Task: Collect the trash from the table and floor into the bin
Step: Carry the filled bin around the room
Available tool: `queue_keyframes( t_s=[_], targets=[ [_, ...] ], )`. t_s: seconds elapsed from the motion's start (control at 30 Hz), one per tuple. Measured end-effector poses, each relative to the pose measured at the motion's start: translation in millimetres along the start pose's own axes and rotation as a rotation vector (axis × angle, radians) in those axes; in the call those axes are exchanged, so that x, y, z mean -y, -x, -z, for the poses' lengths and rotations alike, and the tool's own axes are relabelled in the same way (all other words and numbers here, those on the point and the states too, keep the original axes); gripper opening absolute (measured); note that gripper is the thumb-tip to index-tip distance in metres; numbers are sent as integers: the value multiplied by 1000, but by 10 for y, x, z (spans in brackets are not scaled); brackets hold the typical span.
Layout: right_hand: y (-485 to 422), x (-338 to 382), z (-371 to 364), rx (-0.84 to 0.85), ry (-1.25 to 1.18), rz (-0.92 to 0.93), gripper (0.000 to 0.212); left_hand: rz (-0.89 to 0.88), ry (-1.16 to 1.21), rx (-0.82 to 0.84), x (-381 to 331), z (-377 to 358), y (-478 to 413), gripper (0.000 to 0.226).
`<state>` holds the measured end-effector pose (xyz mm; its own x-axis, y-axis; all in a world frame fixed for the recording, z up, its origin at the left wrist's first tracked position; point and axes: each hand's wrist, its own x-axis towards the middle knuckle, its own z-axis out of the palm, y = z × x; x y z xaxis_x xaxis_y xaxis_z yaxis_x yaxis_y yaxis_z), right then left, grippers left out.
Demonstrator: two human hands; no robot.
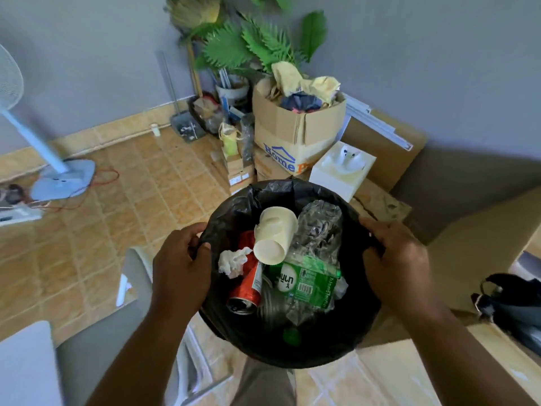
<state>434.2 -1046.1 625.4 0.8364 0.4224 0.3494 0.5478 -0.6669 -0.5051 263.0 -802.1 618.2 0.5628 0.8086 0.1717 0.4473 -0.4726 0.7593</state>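
I hold a round bin lined with a black bag in front of me, above the tiled floor. My left hand grips its left rim and my right hand grips its right rim. Inside lie a cream paper cup, a red can, a crumpled white tissue, a crushed clear plastic bottle and a green-labelled bottle.
An open cardboard box stuffed with paper and cloth stands in the corner by a green plant. A white box sits beside it. A standing fan is at left. A white chair is below left, a dark bag at right.
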Motion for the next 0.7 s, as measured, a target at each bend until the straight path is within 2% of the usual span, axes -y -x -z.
queue_keyframes(
  t_s=[0.37, 0.5, 0.7],
  targets=[
    [-2170, 467, -1061, 141, -13, 115, 51, 122, -16, -76, 163, -250, -1946, 32],
    [-2870, 784, -1572, 205, -24, 146, 50, 186, -33, -158, 332, -195, -2532, 33],
    [-3842, 1351, -2513, 310, -70, 316, 47, 342, -84, -301, 700, -43, -3324, 33]
  ],
)
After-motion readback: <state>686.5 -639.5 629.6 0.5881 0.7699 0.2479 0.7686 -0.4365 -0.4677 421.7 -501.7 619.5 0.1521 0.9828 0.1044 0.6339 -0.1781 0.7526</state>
